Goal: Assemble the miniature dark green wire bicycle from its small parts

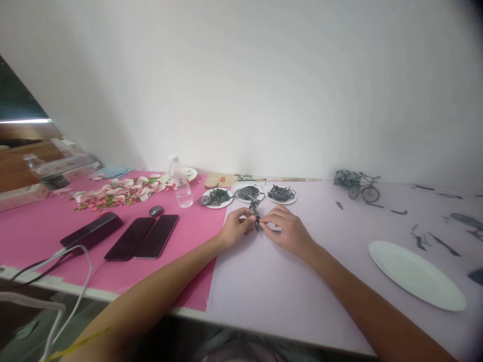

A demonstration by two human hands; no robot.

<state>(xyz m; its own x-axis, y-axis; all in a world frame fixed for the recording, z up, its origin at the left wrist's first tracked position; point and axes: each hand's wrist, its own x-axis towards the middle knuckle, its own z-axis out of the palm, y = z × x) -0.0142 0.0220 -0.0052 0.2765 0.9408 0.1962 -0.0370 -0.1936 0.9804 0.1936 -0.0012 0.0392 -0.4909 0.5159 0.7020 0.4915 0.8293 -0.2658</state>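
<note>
Both my hands meet above the table just in front of the small plates. My left hand (238, 225) is closed, thumb and fingers pinching a small dark green piece (257, 213) that looks like a model bicycle part. From the other side, my right hand (287, 229) pinches at the same piece with thumb and forefinger; its exact contact is too small to make out. Just beyond are three white plates: the left plate (228, 202) bears dark green parts (217, 196), the middle plate (241, 199) dark rings (249, 192), the right plate (293, 200) more dark rings (279, 193).
Small model bicycles (366, 190) stand by the wall, with loose dark parts (445, 244) scattered rightward. An oval white plate (417, 274) lies at right. Leftward are a water bottle (182, 186), two phones (130, 239), a mouse (156, 210), a black power bank (92, 231) and pink petals (121, 191).
</note>
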